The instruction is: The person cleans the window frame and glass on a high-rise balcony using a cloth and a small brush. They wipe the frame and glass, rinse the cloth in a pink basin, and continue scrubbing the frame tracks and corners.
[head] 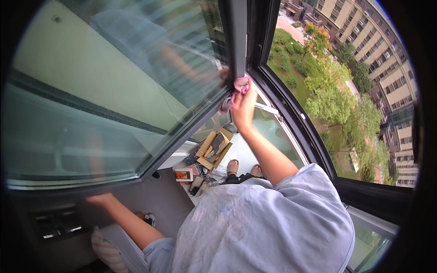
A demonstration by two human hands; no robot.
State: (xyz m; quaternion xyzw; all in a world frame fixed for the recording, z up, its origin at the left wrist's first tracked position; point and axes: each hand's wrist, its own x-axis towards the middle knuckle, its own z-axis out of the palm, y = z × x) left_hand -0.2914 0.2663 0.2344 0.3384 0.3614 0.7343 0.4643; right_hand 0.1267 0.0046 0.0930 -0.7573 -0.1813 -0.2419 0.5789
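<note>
My right hand (245, 104) grips a grey cloth with pink edging (242, 84) and presses it to the dark frame of an open window sash (238, 51), near its corner. Part of the cloth hangs below the fingers. Beside this hand, a white metal window stay (266, 108) reaches to the fixed window frame (290, 107). My left hand (99, 199) is at the lower edge of the sash at the left; its fingers are hidden behind or blurred against the dark frame. The sash glass (112, 102) shows reflections of the arms.
Below lie an open cardboard box (214, 148) with items in it, a small white box (184, 175) and assorted clutter near my sandalled feet (233, 167). A striped cloth (106, 250) is at lower left. Outside the window, trees and buildings stand far below.
</note>
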